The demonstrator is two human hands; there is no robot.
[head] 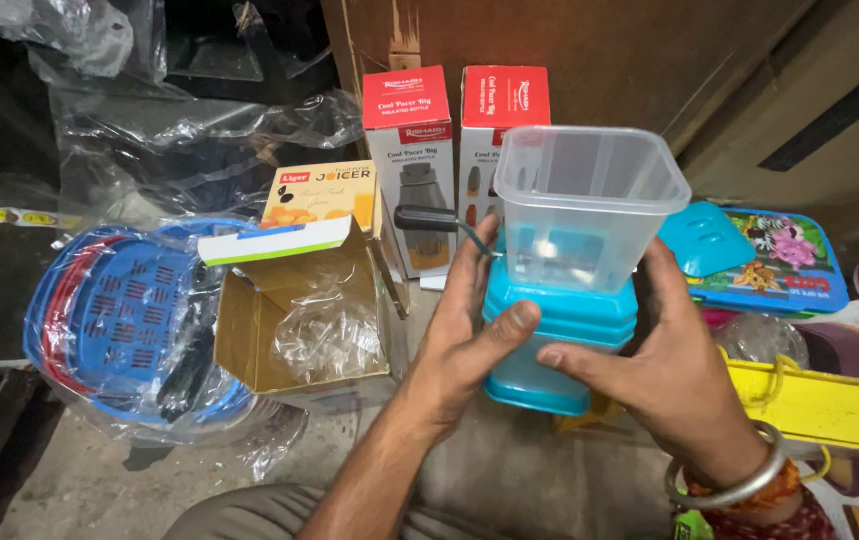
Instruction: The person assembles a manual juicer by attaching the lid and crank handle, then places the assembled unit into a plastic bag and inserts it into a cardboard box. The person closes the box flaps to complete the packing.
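Juicer jug is what both hands are wrapped around here: a clear, squarish plastic container on top with a teal plastic base under it, held up in the air right in the middle of the view, above the floor and the person's lap. Left hand grips the left side with the thumb pressed across the teal band, and right hand clamps the other side, thumb pointing in along the base. So both hands are closed on it, one on each flank.

Looks like thin, stiff plastic to me, so probably very light and a bit slick, and the clear upper walls would likely flex or crack if squeezed hard. The teal base seems the sturdier place to hold, which is where the thumbs sit.

A dark crank handle pokes out just behind the left fingers. Left of that is an open cardboard box with a crumpled plastic bag inside, then stacked blue baskets in wrap. Behind stand two red and white cartons. Off to the right, a teal lid lies on a colourful cartoon-print tray, and a yellow plastic piece sits just beside the right wrist.
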